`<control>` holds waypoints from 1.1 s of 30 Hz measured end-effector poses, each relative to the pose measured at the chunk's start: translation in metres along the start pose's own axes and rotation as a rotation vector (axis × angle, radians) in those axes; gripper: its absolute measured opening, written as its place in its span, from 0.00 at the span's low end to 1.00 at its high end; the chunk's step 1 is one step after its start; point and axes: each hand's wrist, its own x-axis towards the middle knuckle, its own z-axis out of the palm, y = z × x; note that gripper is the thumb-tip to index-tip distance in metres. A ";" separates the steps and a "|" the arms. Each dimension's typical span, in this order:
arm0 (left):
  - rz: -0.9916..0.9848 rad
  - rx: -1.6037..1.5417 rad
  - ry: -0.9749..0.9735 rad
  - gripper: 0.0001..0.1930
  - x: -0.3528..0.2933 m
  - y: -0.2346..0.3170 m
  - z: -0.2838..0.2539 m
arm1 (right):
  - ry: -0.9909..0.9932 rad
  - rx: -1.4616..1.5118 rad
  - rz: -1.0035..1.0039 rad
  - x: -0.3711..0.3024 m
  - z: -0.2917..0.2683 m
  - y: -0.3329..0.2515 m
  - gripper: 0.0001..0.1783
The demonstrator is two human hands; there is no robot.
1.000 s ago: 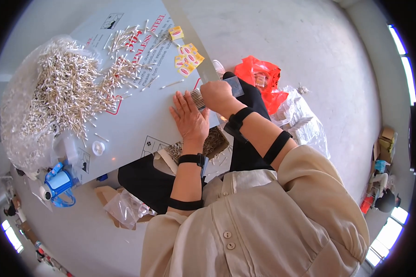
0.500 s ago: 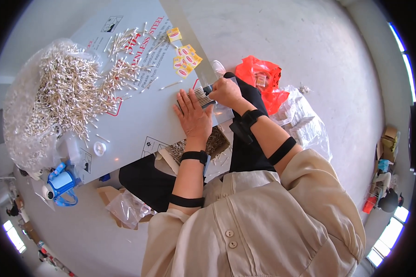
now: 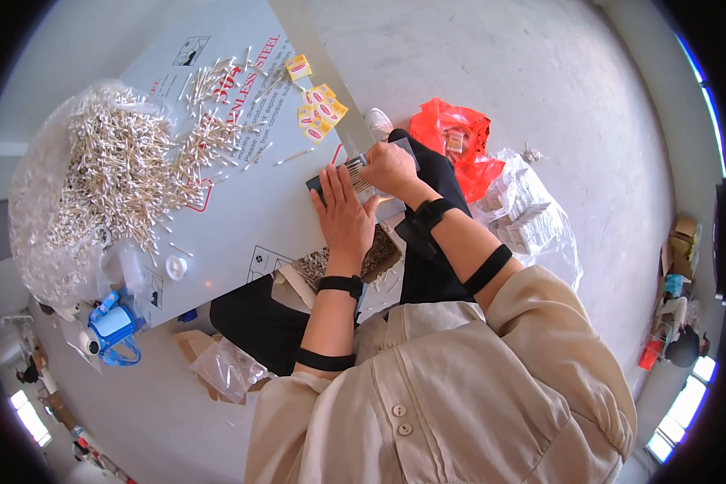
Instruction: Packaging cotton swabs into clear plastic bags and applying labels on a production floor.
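At the table's right edge, a row of cotton swabs [image 3: 355, 173] lies side by side in a dark, shallow tray [image 3: 315, 186]. My left hand [image 3: 347, 216] rests on the tray and swabs, fingers stretched out flat. Over the tray's right part, my right hand [image 3: 390, 168] is closed, with its fingertips down against the swabs. Whatever it grips is hidden beneath the fingers. A large heap of loose swabs [image 3: 121, 165] spills from a clear plastic bag [image 3: 36, 189] at the left. One single swab [image 3: 294, 156] lies just beyond my left hand.
Several yellow-and-white small packets [image 3: 321, 111] lie on the table [image 3: 242, 214] near its right edge. Below the edge is a cardboard box [image 3: 389, 248] of swabs. On the floor are a red bag [image 3: 480, 173] and a clear bag of white packs [image 3: 532, 222]. A blue bottle [image 3: 113, 327] stands left.
My right hand has shifted slightly left and nearer over the tray. My left hand has slid a little nearer, and more of the tray's left end shows.
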 end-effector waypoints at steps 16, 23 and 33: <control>0.145 -0.262 0.083 0.39 0.014 0.001 0.006 | 0.336 0.137 -0.037 -0.006 0.007 0.021 0.10; -0.151 -0.940 0.366 0.30 0.025 -0.016 0.008 | 0.455 1.070 0.068 -0.002 0.018 0.075 0.16; -0.250 -1.233 0.367 0.30 0.033 0.004 0.014 | -0.062 1.810 0.275 -0.003 0.038 0.072 0.05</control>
